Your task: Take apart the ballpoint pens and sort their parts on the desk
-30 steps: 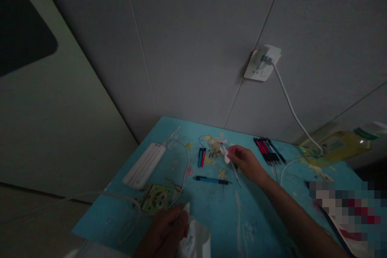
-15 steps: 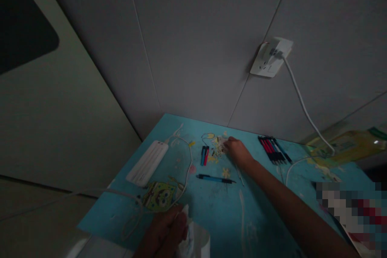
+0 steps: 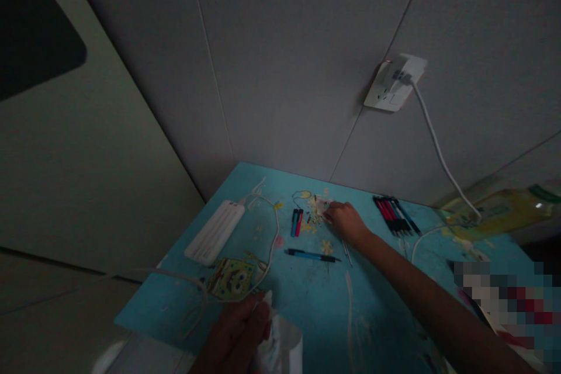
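Note:
My left hand [image 3: 239, 330] is closed at the bottom edge, pinching a crumpled white plastic bag [image 3: 269, 342] whose lower part runs out of view. Farther back, my right hand [image 3: 348, 222] has its fingers closed at the edge of a small whitish piece [image 3: 323, 204], too dim to identify. Tiny pen parts [image 3: 312, 216] lie scattered beside those fingers. A short blue barrel [image 3: 294, 223] and a red one [image 3: 299, 223] lie left of them. Nearer to me is a blue pen [image 3: 312, 256]. Thin rods [image 3: 347, 254] lie below my right wrist.
Several red, black and blue pens [image 3: 397, 216] lie in a row at the back right. Beyond is a yellow bottle [image 3: 504, 213]. A white power strip [image 3: 214, 232], its cable and a cartoon figure [image 3: 232, 277] occupy the left. A charger [image 3: 401, 79] is plugged into the wall.
My right hand stays by the small parts, and the whitish piece at its fingers shows a little more. My left hand keeps hold of the bag. The view shifts slightly.

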Motion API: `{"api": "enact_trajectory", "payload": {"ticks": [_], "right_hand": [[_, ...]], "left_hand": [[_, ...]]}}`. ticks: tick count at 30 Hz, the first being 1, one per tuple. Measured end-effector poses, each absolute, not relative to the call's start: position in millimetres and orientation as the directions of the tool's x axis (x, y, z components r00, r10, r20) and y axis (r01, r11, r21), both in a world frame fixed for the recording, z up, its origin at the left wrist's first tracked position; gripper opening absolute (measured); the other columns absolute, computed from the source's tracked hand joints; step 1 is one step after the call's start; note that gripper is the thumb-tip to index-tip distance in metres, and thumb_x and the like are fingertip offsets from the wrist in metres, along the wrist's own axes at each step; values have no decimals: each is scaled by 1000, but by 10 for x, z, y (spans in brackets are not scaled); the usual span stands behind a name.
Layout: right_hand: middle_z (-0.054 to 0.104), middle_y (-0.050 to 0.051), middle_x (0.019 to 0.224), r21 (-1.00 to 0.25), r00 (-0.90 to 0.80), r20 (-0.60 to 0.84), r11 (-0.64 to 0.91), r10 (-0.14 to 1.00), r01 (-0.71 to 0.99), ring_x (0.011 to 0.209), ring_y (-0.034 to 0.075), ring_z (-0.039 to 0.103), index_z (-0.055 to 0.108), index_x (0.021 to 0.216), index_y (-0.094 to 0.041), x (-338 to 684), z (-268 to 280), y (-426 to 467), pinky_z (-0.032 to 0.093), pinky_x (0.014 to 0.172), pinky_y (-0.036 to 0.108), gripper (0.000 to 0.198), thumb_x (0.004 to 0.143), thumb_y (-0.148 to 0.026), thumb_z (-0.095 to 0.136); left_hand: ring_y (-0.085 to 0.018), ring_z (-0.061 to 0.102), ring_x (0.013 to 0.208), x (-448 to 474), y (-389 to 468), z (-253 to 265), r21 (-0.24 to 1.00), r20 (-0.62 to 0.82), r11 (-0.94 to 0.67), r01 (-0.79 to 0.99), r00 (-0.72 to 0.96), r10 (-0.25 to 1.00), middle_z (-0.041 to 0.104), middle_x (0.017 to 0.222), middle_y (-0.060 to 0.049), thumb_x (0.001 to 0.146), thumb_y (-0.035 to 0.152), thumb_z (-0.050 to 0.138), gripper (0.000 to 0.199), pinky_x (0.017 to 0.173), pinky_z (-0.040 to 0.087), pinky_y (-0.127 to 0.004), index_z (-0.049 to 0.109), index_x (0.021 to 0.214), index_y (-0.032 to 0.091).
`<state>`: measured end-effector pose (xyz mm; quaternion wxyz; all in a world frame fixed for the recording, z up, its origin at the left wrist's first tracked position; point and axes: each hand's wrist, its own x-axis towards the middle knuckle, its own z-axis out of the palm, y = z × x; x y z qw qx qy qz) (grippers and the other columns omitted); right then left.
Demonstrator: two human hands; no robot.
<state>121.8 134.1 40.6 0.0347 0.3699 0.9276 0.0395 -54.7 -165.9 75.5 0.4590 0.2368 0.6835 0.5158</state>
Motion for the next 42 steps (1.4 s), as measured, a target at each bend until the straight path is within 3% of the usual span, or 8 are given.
{"api": "enact_trajectory", "payload": {"ticks": [6,15,23,25,32,39,42], "right_hand": [[67,6,88,76,-782,-67,785,620,615,82,17,60,69,83,-18,1287,437,1093,33,78,30,24,96,-21,49],[65,4,82,2,-835,-99,840,541,543,77,15,58,69,81,-18,1386,459,840,30,77,31,15,89,-16,57],[66,4,82,-58,-916,-99,917,388,394,82,17,57,70,88,-20,1483,513,731,29,82,33,21,95,-17,51],[67,4,83,-47,-905,-96,906,415,421,86,18,57,70,88,-21,1477,516,764,28,82,34,20,96,-21,52],[68,7,90,73,-688,-37,689,725,721,96,22,55,71,86,-21,1389,467,911,28,82,34,24,96,-26,50],[68,13,95,94,-557,35,552,830,829,96,25,57,71,85,-15,1258,388,1078,32,84,36,30,97,-24,45],[68,15,94,71,-526,77,522,847,850,94,25,60,72,88,-14,1229,459,1176,35,84,36,33,98,-24,43]], "left_hand": [[-10,50,45,-540,-1684,725,900,-436,379,-214,-428,792,65,72,-2,71,72,63,64,36,36,-19,67,103,17],[-8,47,38,-533,-1700,710,884,-460,368,-289,-393,796,59,63,2,70,70,67,66,33,37,-19,62,107,16],[-10,52,44,-568,-1735,722,895,-441,359,-266,-396,806,61,67,-1,72,68,66,60,34,37,-17,65,103,17],[-8,47,38,-580,-1738,733,894,-442,365,-261,-377,814,57,61,2,74,68,64,57,34,36,-18,66,98,17],[-9,48,40,-562,-1763,761,887,-462,396,-239,-411,786,60,64,1,71,70,66,65,33,37,-18,64,108,17],[-6,45,35,-506,-1758,765,889,-444,349,-295,-378,812,60,65,2,71,72,64,68,33,36,-17,61,109,16],[-9,52,41,-523,-1744,816,899,-425,325,-295,-402,811,63,69,-1,71,71,64,68,35,38,-18,62,111,16]]}}
